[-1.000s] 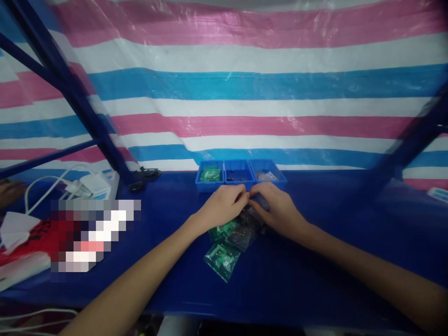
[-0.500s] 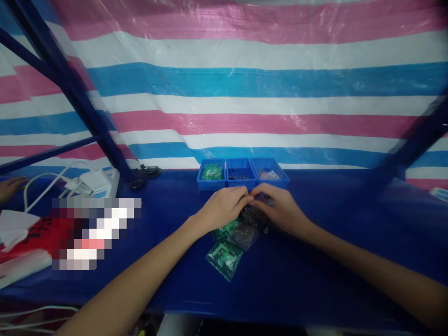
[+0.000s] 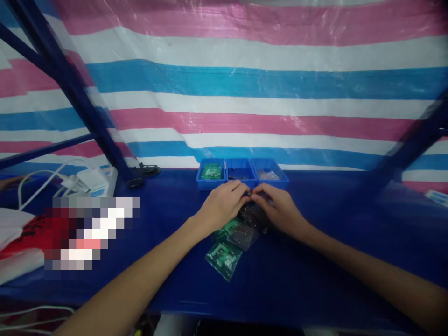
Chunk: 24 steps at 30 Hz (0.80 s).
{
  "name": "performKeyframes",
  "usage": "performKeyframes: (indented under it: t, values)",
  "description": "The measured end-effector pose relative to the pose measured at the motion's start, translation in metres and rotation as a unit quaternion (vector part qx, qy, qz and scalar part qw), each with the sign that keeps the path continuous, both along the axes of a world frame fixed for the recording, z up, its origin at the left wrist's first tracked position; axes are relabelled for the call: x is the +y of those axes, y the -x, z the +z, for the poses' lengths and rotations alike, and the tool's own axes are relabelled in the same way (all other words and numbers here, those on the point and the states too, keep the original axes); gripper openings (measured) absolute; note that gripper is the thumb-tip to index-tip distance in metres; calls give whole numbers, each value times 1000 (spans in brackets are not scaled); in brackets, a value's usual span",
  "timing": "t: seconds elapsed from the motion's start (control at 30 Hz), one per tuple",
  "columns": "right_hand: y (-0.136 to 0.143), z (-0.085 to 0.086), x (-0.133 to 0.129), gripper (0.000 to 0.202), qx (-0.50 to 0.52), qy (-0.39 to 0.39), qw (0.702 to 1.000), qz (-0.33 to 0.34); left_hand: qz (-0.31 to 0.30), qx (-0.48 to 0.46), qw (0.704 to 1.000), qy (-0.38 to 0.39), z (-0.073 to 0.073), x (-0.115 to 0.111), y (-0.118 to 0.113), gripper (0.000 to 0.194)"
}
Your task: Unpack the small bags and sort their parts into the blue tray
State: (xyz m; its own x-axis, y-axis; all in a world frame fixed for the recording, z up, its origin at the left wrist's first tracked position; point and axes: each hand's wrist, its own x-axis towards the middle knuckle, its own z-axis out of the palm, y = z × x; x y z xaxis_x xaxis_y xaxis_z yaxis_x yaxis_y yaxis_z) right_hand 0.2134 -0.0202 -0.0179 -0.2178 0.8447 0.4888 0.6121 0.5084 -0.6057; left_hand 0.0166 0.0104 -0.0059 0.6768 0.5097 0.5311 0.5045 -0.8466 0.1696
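My left hand (image 3: 226,200) and my right hand (image 3: 278,205) meet above the blue table, thumbs and fingers pinched close together. A tiny dark item shows between their fingertips, too small and shaded to name. Just below the fingers lies a dark heap of what looks like black parts in clear plastic (image 3: 254,217); whether the fingers hold its edge I cannot tell. A clear bag with thin metallic pieces (image 3: 241,235) overlaps it. To the left, a bag of green parts (image 3: 229,227) is partly under my left hand. Nearer me lies another small bag with green pieces (image 3: 224,259).
Behind my hands stand three joined blue bins: the left bin (image 3: 211,184) holds green bags, the middle bin (image 3: 241,164) a few dark bits, the right bin (image 3: 271,163) clear bags. A power strip (image 3: 111,179) with white cables and a red bag (image 3: 35,235) lie left.
Both hands stay nearly in place, with a slight shift of the fingers. The tiny dark item shows more between the fingertips. The whole view has shifted slightly.
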Motion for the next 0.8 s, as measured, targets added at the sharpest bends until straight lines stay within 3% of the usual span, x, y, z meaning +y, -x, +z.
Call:
performKeyframes:
  t: [0.17, 0.27, 0.53, 0.7, 0.8]
  values:
    - [-4, 0, -2, 12, -88, -107, 988, 70, -4, -31, 998, 53, -5, 2, 0, 14]
    - [-8, 1, -1, 15, -128, -124, 979, 103, -21, -69, 992, 99, -4, 3, -1, 12]
    - [-15, 9, 11, 19, -197, -175, 961, 86, -48, -114, 966, 228, 2, 10, 2, 22]
    - [-1, 26, 50, 19, -212, -175, 961, 28, 30, -145, 973, 176, 6, 18, 11, 23]
    - [9, 32, 75, 20, -233, -177, 956, 0, 11, -96, 985, 145, 8, 19, 15, 17]
